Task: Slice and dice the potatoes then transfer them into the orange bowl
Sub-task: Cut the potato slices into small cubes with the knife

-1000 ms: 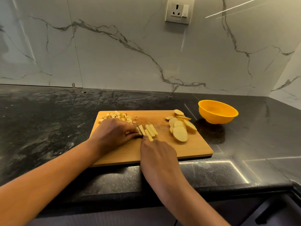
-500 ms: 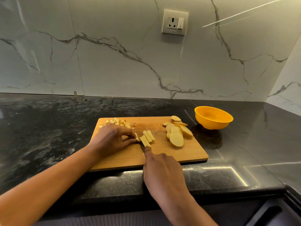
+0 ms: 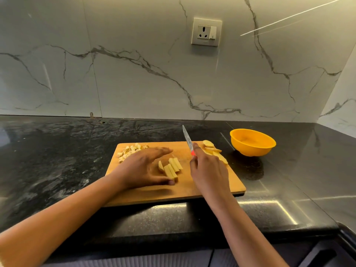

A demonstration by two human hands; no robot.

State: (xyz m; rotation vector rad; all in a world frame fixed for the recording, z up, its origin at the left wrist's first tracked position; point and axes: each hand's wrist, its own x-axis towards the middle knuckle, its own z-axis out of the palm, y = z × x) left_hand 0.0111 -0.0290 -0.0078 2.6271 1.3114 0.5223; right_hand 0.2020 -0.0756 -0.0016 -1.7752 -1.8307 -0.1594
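Round orange plastic bowl [image 3: 250, 150]: sitting on the black speckled stone countertop [image 3: 57, 160], beyond and to the right of the knife grip, standing apart from the board; showing only bare orange inside.
Rectangular light wooden cutting board [image 3: 192, 189]: lying under both hands and carrying all the potato in view.
Pale yellow potato sticks [image 3: 172, 167]: lying side by side just left of the knife grip, between the two hands.
Small diced potato cubes [image 3: 131, 149]: piling at the board's far left corner, beyond the open hand and well away from the knife grip.
Flat pale potato slices [image 3: 212, 148]: lying just beyond and right of the knife grip, partly hiding behind it.
Right hand [image 3: 208, 170]: wrapping tightly round the red handle of the patterned steel knife [image 3: 186, 136], holding the blade tilted up and away, clear of the board.
Left hand [image 3: 142, 168]: spreading straight fingers and gripping nothing, arching round the sticks with the thumb tip just beside their near ends.
Change from half a second back: lifting the blade off the sticks rather than pressing it down into them; straightening the left fingers rather than curling them onto the sticks; covering more of the slices with the knife grip.
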